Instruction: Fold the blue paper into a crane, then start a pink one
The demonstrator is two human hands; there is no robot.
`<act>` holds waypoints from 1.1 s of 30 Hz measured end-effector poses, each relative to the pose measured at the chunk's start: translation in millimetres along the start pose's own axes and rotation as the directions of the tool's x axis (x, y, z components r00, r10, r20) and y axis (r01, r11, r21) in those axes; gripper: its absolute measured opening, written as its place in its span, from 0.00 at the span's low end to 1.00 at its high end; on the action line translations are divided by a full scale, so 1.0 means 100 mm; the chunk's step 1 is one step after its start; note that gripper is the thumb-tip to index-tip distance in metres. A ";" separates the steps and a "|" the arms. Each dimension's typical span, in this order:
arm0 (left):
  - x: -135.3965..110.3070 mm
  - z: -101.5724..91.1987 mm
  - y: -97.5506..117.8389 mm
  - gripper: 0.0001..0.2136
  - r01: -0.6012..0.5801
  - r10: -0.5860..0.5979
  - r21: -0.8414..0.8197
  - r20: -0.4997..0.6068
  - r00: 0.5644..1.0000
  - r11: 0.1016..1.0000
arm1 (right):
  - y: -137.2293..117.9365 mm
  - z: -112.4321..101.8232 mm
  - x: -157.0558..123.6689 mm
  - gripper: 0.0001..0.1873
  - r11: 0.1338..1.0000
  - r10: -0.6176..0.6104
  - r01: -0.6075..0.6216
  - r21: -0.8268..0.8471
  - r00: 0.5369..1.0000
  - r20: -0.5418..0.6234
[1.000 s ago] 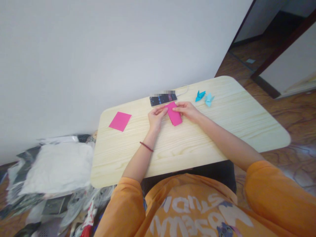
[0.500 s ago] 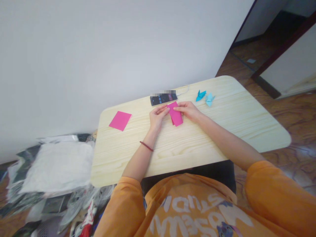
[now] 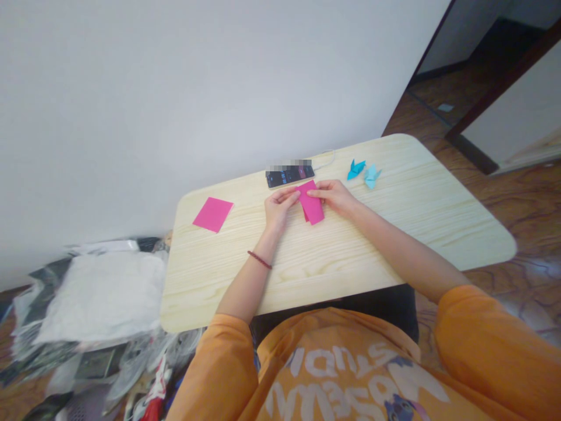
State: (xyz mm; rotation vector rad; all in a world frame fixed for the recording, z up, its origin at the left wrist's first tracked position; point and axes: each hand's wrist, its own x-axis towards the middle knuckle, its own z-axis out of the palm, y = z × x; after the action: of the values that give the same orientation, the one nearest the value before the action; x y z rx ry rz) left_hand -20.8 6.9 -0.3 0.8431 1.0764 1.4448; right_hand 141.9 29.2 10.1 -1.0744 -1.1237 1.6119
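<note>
A folded piece of pink origami paper [image 3: 312, 209] is between my two hands over the middle of the table, with a loose flap showing at its lower left. My left hand [image 3: 280, 204] pinches its upper left edge between thumb and fingers. On the other side, my right hand [image 3: 335, 196] grips the upper right edge, thumb lying on top of the paper. The fingers beneath the sheet are partly hidden. Off to the left lies a flat pink paper square [image 3: 213, 214], touched by neither hand.
Behind my hands a phone [image 3: 290, 175] with a white cable [image 3: 326, 158] rests near the wall. A dark blue origami crane [image 3: 356, 169] and a light blue one [image 3: 371, 176] sit at the back right. Bagged items and a white package [image 3: 105, 295] are left of the table [image 3: 210, 286].
Hardly anything differs: both hands keep their hold on the folded pink paper, and the whole view has shifted very slightly.
</note>
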 end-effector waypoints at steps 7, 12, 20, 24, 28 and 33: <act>-0.01 0.00 0.01 0.16 0.023 -0.022 0.040 -0.018 1.000 0.999 | 0.01 0.01 0.01 0.21 1.000 -0.002 0.002 -0.008 1.000 -0.020; -0.01 0.00 0.01 0.17 0.021 -0.020 0.050 -0.025 0.999 0.999 | 0.06 -0.01 0.04 0.20 1.000 -0.011 0.010 -0.018 0.999 -0.041; -0.01 0.00 0.01 0.17 0.007 -0.006 0.040 -0.017 1.000 0.999 | 0.03 0.00 0.03 0.19 1.000 -0.006 0.005 -0.015 0.999 -0.038; -0.01 0.00 0.01 0.17 0.010 -0.009 0.038 -0.015 1.000 0.999 | 0.02 0.00 0.02 0.20 1.000 -0.005 0.004 -0.021 0.999 -0.037; -0.02 0.00 0.02 0.16 0.011 -0.011 0.019 0.002 1.000 1.000 | 0.03 0.00 0.03 0.21 1.000 -0.012 0.011 -0.020 0.999 -0.032; -0.01 0.00 0.02 0.19 -0.008 0.006 0.032 0.045 0.999 0.999 | 0.02 0.00 0.03 0.21 0.999 -0.005 0.004 -0.035 1.000 -0.024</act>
State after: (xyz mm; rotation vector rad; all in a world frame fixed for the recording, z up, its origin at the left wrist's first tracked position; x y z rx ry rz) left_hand -21.1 5.7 2.0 0.8982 1.0663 1.4117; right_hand 141.0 31.5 7.9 -1.1106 -1.1414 1.5766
